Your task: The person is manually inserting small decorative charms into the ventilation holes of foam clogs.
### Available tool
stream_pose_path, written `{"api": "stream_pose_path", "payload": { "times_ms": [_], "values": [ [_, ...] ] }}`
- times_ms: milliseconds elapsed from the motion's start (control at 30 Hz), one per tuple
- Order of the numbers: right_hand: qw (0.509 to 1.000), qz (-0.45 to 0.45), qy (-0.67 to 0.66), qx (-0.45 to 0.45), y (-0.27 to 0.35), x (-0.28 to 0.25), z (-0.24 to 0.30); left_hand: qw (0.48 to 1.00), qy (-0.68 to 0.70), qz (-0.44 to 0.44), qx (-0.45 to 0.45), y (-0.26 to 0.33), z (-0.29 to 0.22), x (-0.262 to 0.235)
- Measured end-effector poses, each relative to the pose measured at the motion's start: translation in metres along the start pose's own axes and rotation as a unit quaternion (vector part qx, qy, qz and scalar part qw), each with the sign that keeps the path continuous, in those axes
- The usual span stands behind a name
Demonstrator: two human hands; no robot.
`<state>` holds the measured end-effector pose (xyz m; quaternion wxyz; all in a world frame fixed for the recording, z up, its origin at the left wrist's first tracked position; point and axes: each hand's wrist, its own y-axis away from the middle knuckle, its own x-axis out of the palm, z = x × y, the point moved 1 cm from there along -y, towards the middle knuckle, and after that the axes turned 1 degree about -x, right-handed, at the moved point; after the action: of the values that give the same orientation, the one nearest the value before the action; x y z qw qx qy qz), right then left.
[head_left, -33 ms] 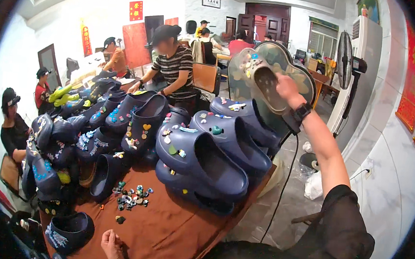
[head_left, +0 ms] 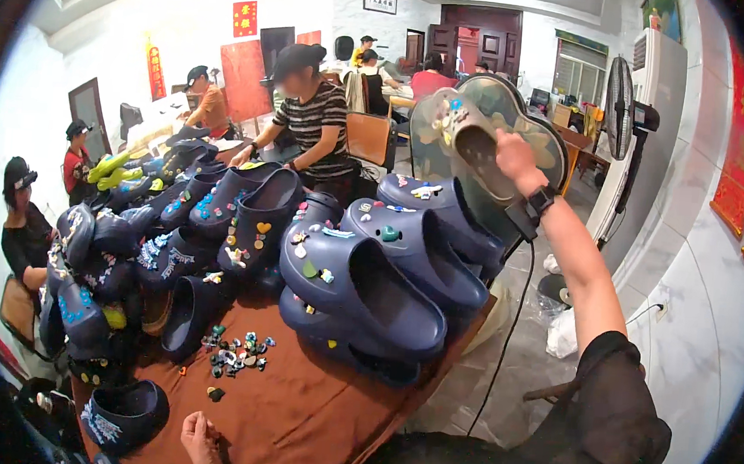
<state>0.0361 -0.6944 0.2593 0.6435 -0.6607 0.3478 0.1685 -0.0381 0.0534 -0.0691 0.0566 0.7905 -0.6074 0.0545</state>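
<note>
Raised at the upper right, my right hand (head_left: pixel 519 162) grips a grey-beige clog (head_left: pixel 488 169) by its open heel end. Colourful charms dot the clog's toe, which points up and left. My left hand (head_left: pixel 199 435) rests low on the brown-covered table (head_left: pixel 308 409) with its fingers curled in; whatever they may hold is hidden. Closest to it are a dark blue clog (head_left: pixel 124 417) with pale blue lettering charms and a loose scatter of small charms (head_left: pixel 238 354). Large navy clogs (head_left: pixel 360 274) with charms stand in the middle of the table.
Many more clogs are piled at the left (head_left: pixel 93 273). A camouflage-patterned chair back (head_left: pixel 422 136) stands behind the raised clog. A standing fan (head_left: pixel 620 107) and white bags (head_left: pixel 562 333) are at the right. A cable (head_left: pixel 516 328) hangs to the floor. Several people (head_left: pixel 314 129) work beyond the table.
</note>
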Motion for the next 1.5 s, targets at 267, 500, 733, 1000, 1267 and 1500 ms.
{"api": "stream_pose_path", "payload": {
  "times_ms": [267,500,733,1000,1267,1500],
  "values": [
    [0.969,0.075,0.237,-0.013,0.018,0.019,0.019,0.998,-0.011,-0.012,0.058,0.025,-0.018,0.027],
    [0.984,0.047,0.174,-0.004,0.021,0.023,0.009,1.000,-0.021,0.003,-0.004,0.003,-0.010,0.005],
    [0.993,-0.038,0.013,-0.107,0.044,-0.038,0.055,0.999,-0.006,0.031,-0.011,0.012,-0.018,0.009],
    [0.832,0.088,-0.309,-0.453,0.146,-0.169,0.251,0.991,-0.033,0.114,0.066,0.117,-0.126,0.053],
    [0.459,0.300,-0.513,-0.660,0.190,-0.261,0.354,0.771,-0.384,0.507,0.016,0.218,-0.257,0.120],
    [0.349,0.312,-0.568,-0.677,0.214,-0.254,0.376,0.808,-0.301,0.497,-0.093,0.267,-0.233,0.050]
  ]
}}
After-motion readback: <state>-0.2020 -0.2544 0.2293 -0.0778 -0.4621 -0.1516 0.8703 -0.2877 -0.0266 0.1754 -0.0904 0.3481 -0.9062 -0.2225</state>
